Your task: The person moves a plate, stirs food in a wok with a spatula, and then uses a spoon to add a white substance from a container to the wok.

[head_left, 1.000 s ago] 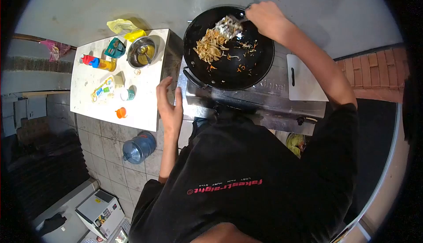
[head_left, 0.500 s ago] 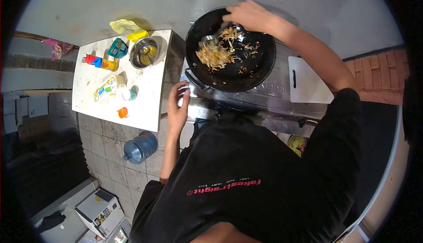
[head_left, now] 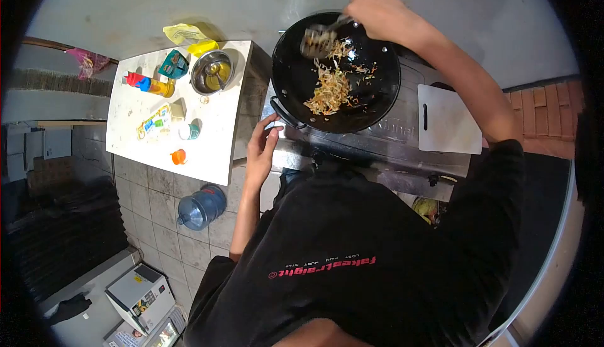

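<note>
A black wok (head_left: 371,111) sits on the metal stove, with shredded food (head_left: 330,92) in its middle and loose bits toward its right side. My right hand (head_left: 379,12), above the wok's far rim, is closed round the handle of a spatula (head_left: 319,40). The spatula's slotted head is over the upper left of the wok, blurred, above the food. Beside the wok's near-left handle (head_left: 287,113) is my left hand (head_left: 264,140), its thumb and fingers apart with nothing between them.
On the left, a white table (head_left: 207,158) bears a steel bowl (head_left: 212,72), sauce bottles (head_left: 151,85), a teal pouch (head_left: 173,65) and an orange cap (head_left: 179,157). A cutting board (head_left: 448,120) lies right of the wok. A water jug (head_left: 202,207) stands on the floor.
My right hand has risen slightly with the spatula, whose head has lifted off the food. The food pile has shifted right and spread. My left hand stays near the handle, fingers still apart.
</note>
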A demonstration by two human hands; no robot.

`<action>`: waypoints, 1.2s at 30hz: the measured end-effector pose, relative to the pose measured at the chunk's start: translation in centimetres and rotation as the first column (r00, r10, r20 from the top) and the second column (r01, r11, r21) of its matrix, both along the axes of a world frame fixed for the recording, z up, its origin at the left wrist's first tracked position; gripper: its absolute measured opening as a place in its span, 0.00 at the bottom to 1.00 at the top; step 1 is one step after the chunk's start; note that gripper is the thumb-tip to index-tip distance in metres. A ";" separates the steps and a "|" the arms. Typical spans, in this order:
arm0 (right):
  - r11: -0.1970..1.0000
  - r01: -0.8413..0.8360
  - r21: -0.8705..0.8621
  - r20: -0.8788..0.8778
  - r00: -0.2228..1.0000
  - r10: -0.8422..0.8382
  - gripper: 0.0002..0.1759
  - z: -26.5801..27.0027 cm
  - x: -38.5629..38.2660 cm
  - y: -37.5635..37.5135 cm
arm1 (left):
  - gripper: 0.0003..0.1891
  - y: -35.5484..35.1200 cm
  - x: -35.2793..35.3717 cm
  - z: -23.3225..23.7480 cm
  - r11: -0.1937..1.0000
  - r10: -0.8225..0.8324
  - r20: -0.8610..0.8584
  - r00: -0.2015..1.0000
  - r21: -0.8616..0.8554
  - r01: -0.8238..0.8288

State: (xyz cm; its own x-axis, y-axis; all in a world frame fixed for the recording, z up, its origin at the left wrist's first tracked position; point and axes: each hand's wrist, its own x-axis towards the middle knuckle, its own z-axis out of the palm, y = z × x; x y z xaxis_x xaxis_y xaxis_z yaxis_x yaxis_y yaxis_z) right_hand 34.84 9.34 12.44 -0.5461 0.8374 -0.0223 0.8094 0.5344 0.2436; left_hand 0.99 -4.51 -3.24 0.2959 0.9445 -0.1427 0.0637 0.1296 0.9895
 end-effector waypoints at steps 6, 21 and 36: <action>0.967 0.233 -0.099 0.215 0.954 -0.208 0.09 -1.4 -1.4 -0.2 | 0.23 -0.2 0.4 0.8 0.999 -0.036 -0.012 0.999 0.030 0.036; 0.622 0.389 -0.680 0.264 0.921 -0.287 0.12 -0.7 -1.1 -4.3 | 0.21 0.3 0.1 0.9 0.981 -0.007 -0.123 0.992 0.190 0.030; 0.769 0.265 -0.582 -0.200 0.870 -0.451 0.09 -3.6 -0.9 -7.5 | 0.19 0.7 0.6 0.8 0.976 0.055 -0.065 0.996 0.215 -0.040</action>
State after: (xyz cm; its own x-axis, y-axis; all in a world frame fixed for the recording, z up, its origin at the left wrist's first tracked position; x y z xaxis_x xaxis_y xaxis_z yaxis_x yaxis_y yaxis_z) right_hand 33.94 1.84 8.79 -0.2629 0.8799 -0.3959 0.9469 0.1565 -0.2810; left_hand 1.59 -3.78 -2.42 0.2462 0.9682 0.0449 0.1324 -0.0794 0.9880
